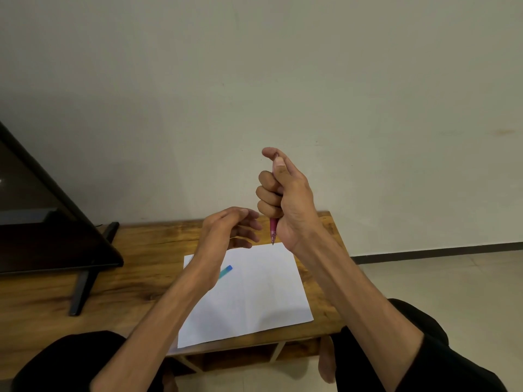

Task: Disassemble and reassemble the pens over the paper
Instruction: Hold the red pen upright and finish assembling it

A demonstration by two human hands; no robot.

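I see right hand (285, 193) clenched round pink pen (273, 232), tip down above paper (254, 292). Left hand (226, 230) loose, holding nothing. Blue pen (226, 270) on paper waits. Pink pen looks whole; blue one likely left.

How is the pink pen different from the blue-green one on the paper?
The pink pen stands upright, tip down, gripped in the right hand; the blue-green pen lies flat on the paper, untouched. The pink one hangs above the paper; the other is partly hidden behind the left forearm.
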